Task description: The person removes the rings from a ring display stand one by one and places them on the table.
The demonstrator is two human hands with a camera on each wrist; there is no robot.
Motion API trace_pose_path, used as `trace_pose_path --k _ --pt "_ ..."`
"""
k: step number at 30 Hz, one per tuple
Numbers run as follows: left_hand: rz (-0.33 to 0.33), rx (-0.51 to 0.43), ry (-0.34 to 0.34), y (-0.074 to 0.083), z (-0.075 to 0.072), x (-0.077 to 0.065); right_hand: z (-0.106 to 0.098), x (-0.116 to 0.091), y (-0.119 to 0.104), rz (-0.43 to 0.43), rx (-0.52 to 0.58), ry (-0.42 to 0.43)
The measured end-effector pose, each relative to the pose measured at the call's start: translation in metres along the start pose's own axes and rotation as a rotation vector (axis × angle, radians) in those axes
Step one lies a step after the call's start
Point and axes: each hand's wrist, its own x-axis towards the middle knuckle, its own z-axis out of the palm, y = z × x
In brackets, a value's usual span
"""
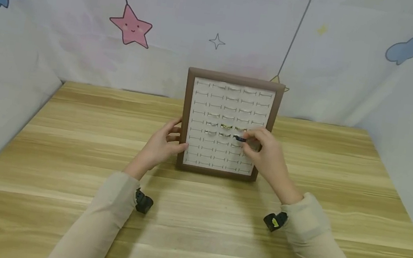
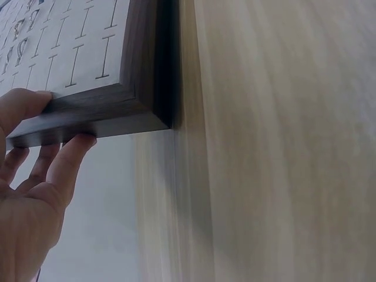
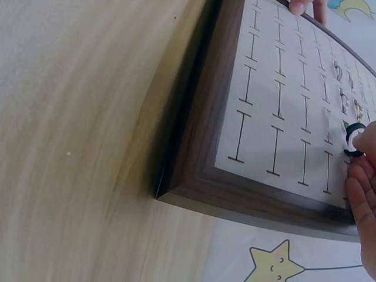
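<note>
The person wears long sleeves of plain, pale beige cloth. The left sleeve (image 1: 91,225) has soft creases along the forearm and ends in a broad left cuff (image 1: 122,187). The right sleeve (image 1: 325,251) matches it in colour, and its right cuff (image 1: 309,216) is just as wide and looks loosely folded. On the inner side of each wrist I see a small black device: the left wrist camera (image 1: 143,202) is blocky and dark, while the right wrist camera (image 1: 274,221) shows a yellow-green patch (image 1: 275,223) — the one bright spot on the arms. Beyond the cuffs, the left hand (image 1: 161,144) and right hand (image 1: 268,153) are bare.
</note>
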Motion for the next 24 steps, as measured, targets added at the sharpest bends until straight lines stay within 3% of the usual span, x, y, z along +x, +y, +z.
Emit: trace_pose_path --k 4,11,15,21,24 --pt "-0.001 0.005 0.001 0.001 0.0 0.0 -0.005 0.002 0.002 0.055 0.062 -0.03" --pt "-0.005 0.011 0.002 0.002 0.0 -0.001 -0.02 0.007 0.009 0.329 0.386 -0.079" --pt "-0.005 0.012 0.003 0.001 0.0 -0.001 -0.029 0.009 0.012 0.438 0.647 0.0" --pt "-0.003 0.01 0.004 0.0 0.001 0.0 -0.042 0.012 0.018 0.458 0.967 0.163" --pt "-0.001 0.007 0.004 0.0 0.0 0.0 -0.049 0.013 0.025 0.516 1.094 0.199"
